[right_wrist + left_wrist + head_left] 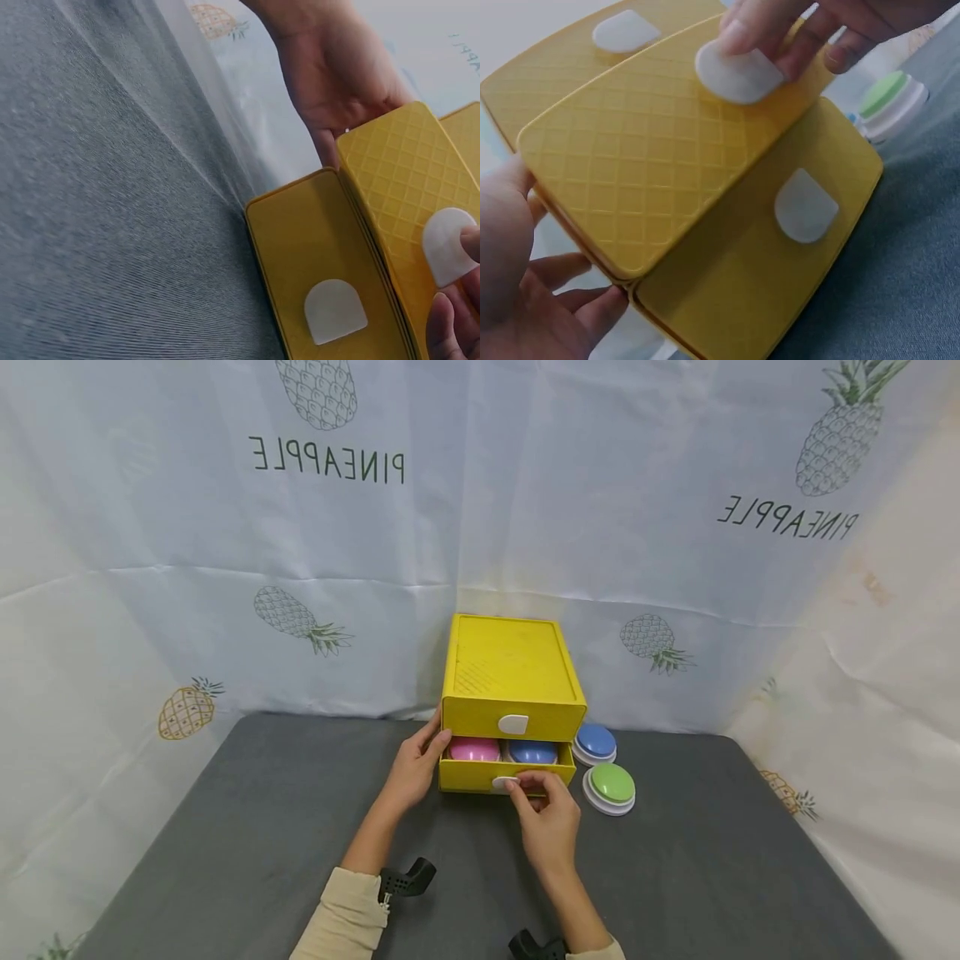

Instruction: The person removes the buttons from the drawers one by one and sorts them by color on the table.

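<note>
White cloth printed with pineapples and mirrored lettering (517, 502) hangs behind the dark grey worktop (315, 793). At its twelve o'clock I see a yellow plastic three-drawer cabinet (512, 656). Of the person's hands, the left hand (415, 767) rests at the cabinet's eight o'clock, fingers laid relaxed against its side. Partly out, the yellow middle drawer (468, 774) holds a pink glossy dome (475, 749) on its nine o'clock side and a blue one (533, 752) towards three. At just past five, the right hand (551, 818) pinches that drawer's white rounded tab handle (735, 79). Beside the cabinet, at four o'clock, sits a blue-topped round white button (596, 741); just past it, a green-topped one (613, 783).
</note>
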Tool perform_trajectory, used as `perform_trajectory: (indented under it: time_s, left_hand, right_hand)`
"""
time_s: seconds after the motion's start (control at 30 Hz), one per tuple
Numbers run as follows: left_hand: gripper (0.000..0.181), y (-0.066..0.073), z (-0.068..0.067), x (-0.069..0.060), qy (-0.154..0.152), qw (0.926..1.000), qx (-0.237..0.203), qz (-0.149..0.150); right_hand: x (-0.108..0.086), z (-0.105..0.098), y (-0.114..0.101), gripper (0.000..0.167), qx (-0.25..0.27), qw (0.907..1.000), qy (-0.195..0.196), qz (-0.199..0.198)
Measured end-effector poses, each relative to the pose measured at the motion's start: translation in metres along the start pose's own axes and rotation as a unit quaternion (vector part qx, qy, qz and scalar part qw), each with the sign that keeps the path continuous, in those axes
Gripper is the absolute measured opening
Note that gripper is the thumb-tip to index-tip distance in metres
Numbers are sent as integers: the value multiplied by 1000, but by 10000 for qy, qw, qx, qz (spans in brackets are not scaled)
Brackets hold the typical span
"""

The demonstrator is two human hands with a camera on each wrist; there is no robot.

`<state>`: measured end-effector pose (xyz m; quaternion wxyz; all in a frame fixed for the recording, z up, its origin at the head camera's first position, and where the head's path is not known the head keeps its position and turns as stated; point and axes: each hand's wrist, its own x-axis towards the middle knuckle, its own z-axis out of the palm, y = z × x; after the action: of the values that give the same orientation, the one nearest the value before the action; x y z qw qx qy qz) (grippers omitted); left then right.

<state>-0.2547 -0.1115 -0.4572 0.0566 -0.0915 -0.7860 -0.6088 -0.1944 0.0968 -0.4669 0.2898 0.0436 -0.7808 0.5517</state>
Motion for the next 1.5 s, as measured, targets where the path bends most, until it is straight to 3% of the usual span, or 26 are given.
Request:
perform_trajectory:
  time_s: [0.3,0.53,0.67,0.97,1.5]
  left_hand:
    - [56,1,0,-2,53,10000,-14,-29]
    - [56,-2,4,-2,-228,9997,-97,15]
    - [57,-2,5,0,-166,9998,-79,19]
    - [55,-2,3,-1,-6,9999,-63,87]
    - [57,6,-4,-3,-206,9995,256,-13]
  right_hand:
    - [-14,-3,-5,15,10,10000,31,-48]
    - [-25,-11,-8,14,-53,9999,153,-56]
    - [-26,-16,-10,13,-75,9998,109,-130]
    - [-35,-17,-15,18,-315,9995,27,65]
    - [-43,-21,-25,20,-517,9986,38,29]
